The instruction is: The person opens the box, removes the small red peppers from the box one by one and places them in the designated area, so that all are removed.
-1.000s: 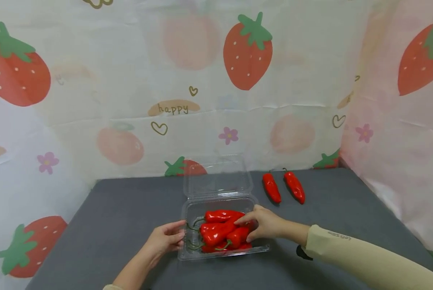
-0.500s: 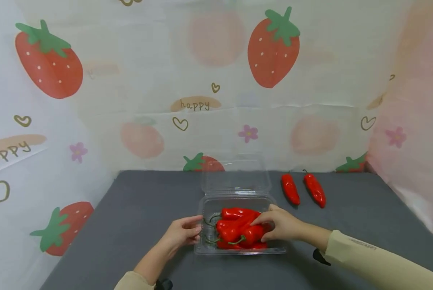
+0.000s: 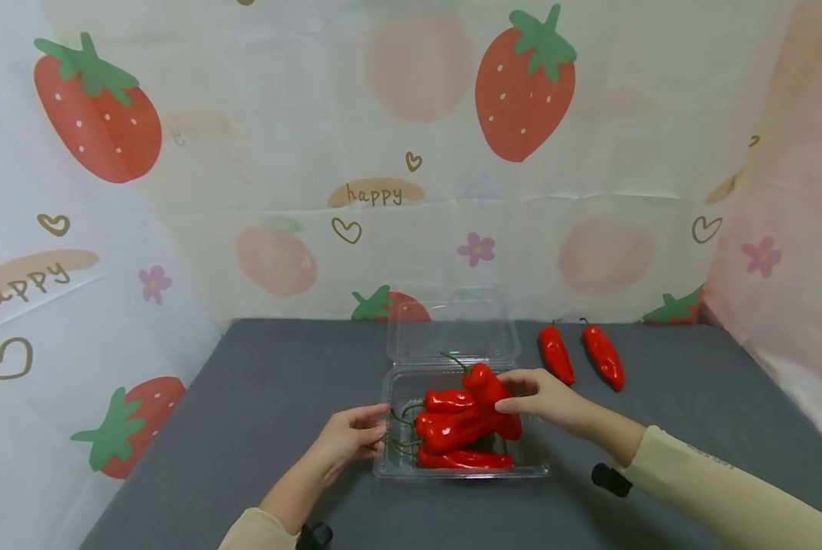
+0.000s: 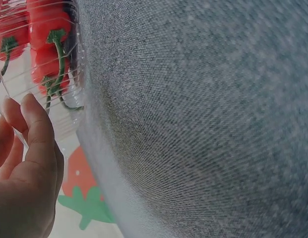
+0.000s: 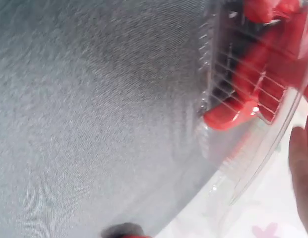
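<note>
nearest are the pale sleeves (image 3: 720, 481) of a person, with a small dark object (image 3: 610, 480) below the right wrist. the left hand (image 3: 349, 439) pinches the left edge of a clear plastic container (image 3: 531, 470), thumb on one side of the wall and fingers on the other, as the left wrist view shows; this grip probably keeps the light box from sliding on the grey tabletop (image 3: 287, 382).

inside, a front pepper (image 3: 462, 459) lies along the near wall, and a middle pepper (image 3: 452, 430) and a rear pepper (image 3: 445, 400) lie behind it. their stems point left, perhaps so that they nest side by side. how many more lie beneath is hard to tell.

the right hand (image 3: 545, 401) is clamped on a raised pepper (image 3: 487, 386) over the right half of the container, thumb and fingers round its body, stem tilted up and leftward; holding the body likely spares the thin stem. whether its lower end touches the others cannot be told.

behind, the clear lid (image 3: 452, 336) stands open, leaving the top free for reaching in. to its right, two loose peppers (image 3: 603, 357) lie apart on the tabletop, away from the working area. a strawberry-print backdrop (image 3: 301, 114) hangs farthest back.
</note>
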`<state>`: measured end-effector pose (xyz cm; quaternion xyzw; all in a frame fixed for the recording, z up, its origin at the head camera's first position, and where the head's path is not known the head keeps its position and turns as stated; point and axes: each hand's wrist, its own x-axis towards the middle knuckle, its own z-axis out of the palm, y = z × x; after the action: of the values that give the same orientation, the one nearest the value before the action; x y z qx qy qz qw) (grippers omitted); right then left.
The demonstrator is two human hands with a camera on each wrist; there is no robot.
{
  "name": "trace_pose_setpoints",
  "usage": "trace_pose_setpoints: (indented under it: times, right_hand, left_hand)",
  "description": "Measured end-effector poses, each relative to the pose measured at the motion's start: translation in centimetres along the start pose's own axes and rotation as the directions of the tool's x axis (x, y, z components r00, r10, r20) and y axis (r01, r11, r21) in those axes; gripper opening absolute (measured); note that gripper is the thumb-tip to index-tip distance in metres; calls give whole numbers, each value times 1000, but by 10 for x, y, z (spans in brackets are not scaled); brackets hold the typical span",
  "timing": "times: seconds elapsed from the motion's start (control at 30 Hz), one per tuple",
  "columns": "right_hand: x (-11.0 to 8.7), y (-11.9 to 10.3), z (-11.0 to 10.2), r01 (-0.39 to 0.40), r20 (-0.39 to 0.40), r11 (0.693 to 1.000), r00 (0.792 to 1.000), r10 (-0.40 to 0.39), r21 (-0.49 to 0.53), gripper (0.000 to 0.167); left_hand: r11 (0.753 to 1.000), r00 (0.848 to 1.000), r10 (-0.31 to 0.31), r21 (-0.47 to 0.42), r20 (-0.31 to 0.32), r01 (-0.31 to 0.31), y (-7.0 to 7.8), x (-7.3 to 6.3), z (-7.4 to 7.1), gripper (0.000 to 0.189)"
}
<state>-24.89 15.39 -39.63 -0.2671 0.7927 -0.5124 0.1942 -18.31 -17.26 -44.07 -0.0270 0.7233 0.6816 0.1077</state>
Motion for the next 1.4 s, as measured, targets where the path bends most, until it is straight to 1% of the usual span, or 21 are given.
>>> trace_pose_setpoints:
  times: [0.13, 0.27, 0.37, 0.5, 0.67, 0.8, 1.0, 1.2, 1.4]
  right_hand:
    - [0, -1, -1, -3, -6, 991, 1000, 4, 136, 48]
    - [-1, -2, -1, -20, -28, 966, 999, 29, 259, 49]
    - [-2, -4, -3, -33, -38, 949, 998, 48, 312, 49]
    - [-2, -5, -4, -39, -43, 934, 997, 58, 355, 50]
    - [-3, -6, -5, -51, -51, 926, 996, 75, 375, 53]
    - [-4, -5, -6, -52, -56, 930, 995, 77, 364, 56]
    - [-3, -3, -8, -59, -59, 927, 994, 87, 370, 54]
    - [-5, -5, -10, -47, -60, 919, 995, 76, 391, 50]
    - [-8, -4, -14, -50, -83, 916, 992, 90, 397, 54]
  left_hand:
    - [1000, 1000, -1, 0, -3, 1, 1, -2, 0, 46]
    - [1000, 1000, -3, 3, -5, 3, 1, -3, 0, 45]
    - [1000, 1000, -5, 5, -3, 5, 2, -2, 0, 45]
    - [1000, 1000, -10, 9, -9, 10, 2, -1, 0, 46]
    - [1000, 1000, -7, 11, -8, 7, 1, 0, 0, 45]
    - [1000, 1000, -3, 9, -9, 3, 1, 0, 0, 45]
    - [1000, 1000, -5, 12, -18, 5, 2, 0, 1, 44]
    - [1000, 1000, -9, 2, -17, 9, 2, -1, 2, 44]
    - [1000, 1000, -13, 10, -13, 13, 1, 0, 1, 45]
